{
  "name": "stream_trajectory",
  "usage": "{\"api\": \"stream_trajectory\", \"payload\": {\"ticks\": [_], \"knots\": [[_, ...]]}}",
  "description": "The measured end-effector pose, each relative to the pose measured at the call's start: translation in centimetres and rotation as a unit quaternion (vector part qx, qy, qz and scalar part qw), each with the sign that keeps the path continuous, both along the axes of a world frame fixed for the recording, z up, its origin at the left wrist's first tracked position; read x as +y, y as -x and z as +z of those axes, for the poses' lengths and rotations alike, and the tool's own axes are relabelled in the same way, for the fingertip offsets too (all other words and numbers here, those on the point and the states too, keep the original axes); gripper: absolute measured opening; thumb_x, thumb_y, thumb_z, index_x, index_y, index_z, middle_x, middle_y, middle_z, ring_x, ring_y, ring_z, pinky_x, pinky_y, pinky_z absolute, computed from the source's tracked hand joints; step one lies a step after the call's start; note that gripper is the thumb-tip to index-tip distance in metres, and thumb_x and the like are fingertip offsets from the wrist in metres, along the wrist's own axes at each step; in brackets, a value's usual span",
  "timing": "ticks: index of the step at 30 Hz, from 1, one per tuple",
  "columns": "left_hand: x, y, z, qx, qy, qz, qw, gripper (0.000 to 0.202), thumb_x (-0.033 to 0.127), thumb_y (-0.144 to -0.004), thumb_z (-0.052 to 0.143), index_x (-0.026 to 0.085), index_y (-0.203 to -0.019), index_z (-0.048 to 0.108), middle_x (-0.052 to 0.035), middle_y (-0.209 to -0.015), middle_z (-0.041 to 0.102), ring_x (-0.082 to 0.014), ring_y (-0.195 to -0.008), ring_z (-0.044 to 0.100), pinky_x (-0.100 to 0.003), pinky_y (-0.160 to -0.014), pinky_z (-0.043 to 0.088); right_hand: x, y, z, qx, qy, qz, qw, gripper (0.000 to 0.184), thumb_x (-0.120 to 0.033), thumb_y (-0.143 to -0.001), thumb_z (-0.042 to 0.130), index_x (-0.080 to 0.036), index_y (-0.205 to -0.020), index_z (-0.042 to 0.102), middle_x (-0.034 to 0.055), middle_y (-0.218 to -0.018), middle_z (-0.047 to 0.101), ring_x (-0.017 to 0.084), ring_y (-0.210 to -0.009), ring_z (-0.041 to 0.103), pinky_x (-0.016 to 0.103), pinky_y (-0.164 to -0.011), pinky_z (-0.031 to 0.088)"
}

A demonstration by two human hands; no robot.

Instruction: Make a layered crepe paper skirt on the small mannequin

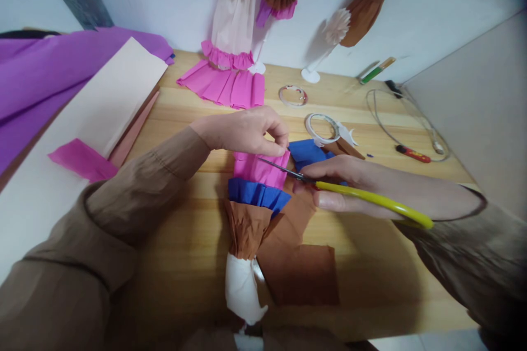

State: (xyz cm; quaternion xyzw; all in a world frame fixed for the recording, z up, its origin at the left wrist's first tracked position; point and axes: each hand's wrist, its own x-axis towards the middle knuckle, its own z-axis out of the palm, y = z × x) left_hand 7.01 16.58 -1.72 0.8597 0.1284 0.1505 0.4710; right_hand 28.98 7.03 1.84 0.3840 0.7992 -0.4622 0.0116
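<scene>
The left hand (pixel 245 129) pinches pink paper (pixel 263 169) midway along the worktop (pixel 370 269), toward its near edge; the curled right hand (pixel 354 173) grips scissors (pixel 358 191) across it. The blue frill (pixel 255 193) and brown frill (pixel 247 225) sit gathered; the pink appears unfinished.

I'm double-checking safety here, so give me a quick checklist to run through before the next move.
1. Scissors in the right hand: ok, the yellow handle is in its grasp.
2. Pink paper held: ok, the left hand pinches its upper edge.
3. Left fingertips well away from the blades: not ok, they look close.
4. Blue ruffle out from under the blades: ok, they lie over the pink.
5. Blades open: cannot tell, they show as one thin line.
</scene>
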Motion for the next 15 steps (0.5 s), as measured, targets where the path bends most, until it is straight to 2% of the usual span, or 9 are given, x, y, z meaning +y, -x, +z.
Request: {"api": "stream_trajectory", "payload": {"ticks": [10,15], "knots": [[-0.09,0.09,0.28,0.012,-0.008,0.002,1.0,0.011,0.018,-0.076,0.061,0.016,-0.068,0.069,-0.0009,-0.075,0.071,-0.0153,-0.083,0.065,-0.026,-0.077,0.045,-0.3,-0.12,-0.06,-0.003,-0.008,-0.014,1.0,0.052,-0.066,-0.093,0.047,-0.018,-0.073,0.052,-0.0038,-0.064,0.039,0.009,-0.055,0.036,0.022,-0.047,0.027],[-0.06,0.06,0.17,0.008,0.001,0.006,1.0,0.01,0.017,-0.075,0.063,0.016,-0.067,0.068,-0.0022,-0.078,0.072,-0.016,-0.083,0.065,-0.027,-0.078,0.046,-0.39,-0.05,0.23,-0.029,-0.003,-0.014,0.999,0.048,-0.064,-0.09,0.052,-0.018,-0.077,0.054,-0.0022,-0.067,0.044,0.011,-0.058,0.041,0.024,-0.05,0.032]]}}
